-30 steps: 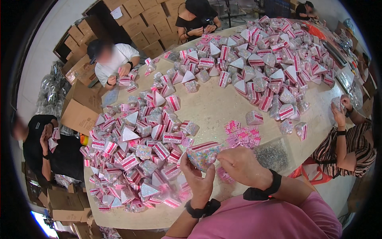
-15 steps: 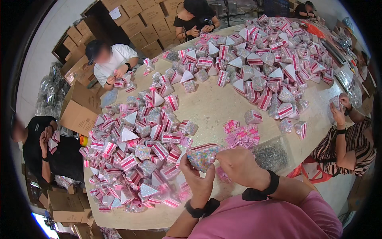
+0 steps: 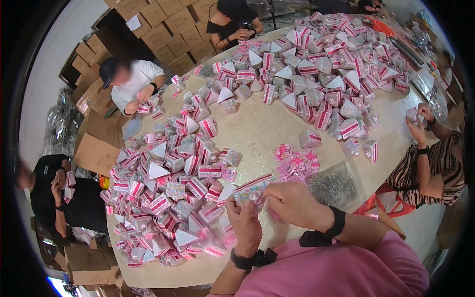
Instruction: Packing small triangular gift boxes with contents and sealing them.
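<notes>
Above the near edge of the table, my left hand [image 3: 245, 225] holds a wedge-shaped, cake-slice-like piece [image 3: 251, 190] with a pink-and-white striped edge and a glittery, multicoloured side. My thumb and fingers grip it from below. My right hand [image 3: 299, 204] is closed in a pinch at the right end of the piece; what sits between its fingertips is too small to make out. Just beyond my hands lies a pile of small pink printed cards [image 3: 297, 161]. A clear bag of thin silvery bits [image 3: 336, 185] rests to the right of my right hand.
A heap of similar wrapped wedges [image 3: 173, 198] covers the table's left side; a larger heap [image 3: 326, 74] spreads across the far right. Pale tabletop [image 3: 252, 131] shows between them. Several people handle wedges around the table. Cardboard boxes [image 3: 99, 143] stand at the left.
My hands stay at the piece, which has tilted so more of its striped edge faces up. The right fingers remain pinched at its right end. The whole view has shifted slightly.
</notes>
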Demonstrator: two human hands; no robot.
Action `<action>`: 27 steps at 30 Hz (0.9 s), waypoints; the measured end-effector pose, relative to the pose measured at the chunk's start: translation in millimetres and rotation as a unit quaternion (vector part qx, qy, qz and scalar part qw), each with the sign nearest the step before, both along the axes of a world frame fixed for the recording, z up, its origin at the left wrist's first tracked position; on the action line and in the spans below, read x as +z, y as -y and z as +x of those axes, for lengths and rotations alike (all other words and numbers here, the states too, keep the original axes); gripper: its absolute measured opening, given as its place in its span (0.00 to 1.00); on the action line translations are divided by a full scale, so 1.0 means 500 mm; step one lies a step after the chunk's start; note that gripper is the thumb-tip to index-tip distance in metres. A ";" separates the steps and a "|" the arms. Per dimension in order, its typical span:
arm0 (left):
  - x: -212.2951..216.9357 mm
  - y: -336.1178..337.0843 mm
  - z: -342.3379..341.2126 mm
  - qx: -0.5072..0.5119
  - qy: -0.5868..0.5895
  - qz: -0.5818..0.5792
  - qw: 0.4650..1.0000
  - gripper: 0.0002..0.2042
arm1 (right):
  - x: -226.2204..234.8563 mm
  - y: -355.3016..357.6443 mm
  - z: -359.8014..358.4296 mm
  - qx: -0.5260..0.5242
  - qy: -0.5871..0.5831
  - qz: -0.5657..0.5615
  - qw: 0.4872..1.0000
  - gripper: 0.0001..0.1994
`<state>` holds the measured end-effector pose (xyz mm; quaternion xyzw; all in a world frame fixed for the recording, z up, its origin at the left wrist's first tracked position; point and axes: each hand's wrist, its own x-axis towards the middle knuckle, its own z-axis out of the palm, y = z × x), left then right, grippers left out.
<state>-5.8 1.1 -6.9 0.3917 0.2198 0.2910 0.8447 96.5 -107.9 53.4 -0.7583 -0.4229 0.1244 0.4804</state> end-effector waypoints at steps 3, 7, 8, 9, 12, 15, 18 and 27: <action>0.010 0.003 0.001 -0.022 0.021 -0.062 0.998 0.19 | 0.004 0.002 -0.001 0.011 -0.027 -0.012 1.000 0.06; 0.003 0.001 -0.003 -0.069 0.027 -0.122 0.990 0.17 | -0.004 0.000 -0.003 0.014 -0.035 -0.009 0.999 0.06; 0.000 -0.001 -0.004 -0.068 0.022 -0.122 0.990 0.17 | -0.007 -0.001 -0.003 0.012 -0.035 -0.005 0.999 0.06; -0.003 -0.001 -0.004 -0.067 0.018 -0.123 0.990 0.17 | -0.008 -0.001 -0.003 0.011 -0.036 -0.004 0.999 0.06; -0.004 0.000 -0.004 -0.062 0.021 -0.114 0.991 0.18 | -0.005 -0.001 -0.001 0.012 -0.042 -0.005 0.999 0.06; 0.003 0.003 -0.001 -0.051 0.024 -0.109 0.992 0.19 | 0.002 0.000 -0.001 0.010 -0.050 0.001 0.999 0.06; 0.003 0.004 0.001 -0.045 0.030 -0.103 0.993 0.20 | 0.003 -0.002 -0.004 -0.001 -0.057 0.025 0.998 0.09; -0.009 0.004 0.000 -0.016 0.013 -0.036 0.999 0.20 | 0.005 -0.002 -0.002 -0.010 -0.056 0.007 0.998 0.08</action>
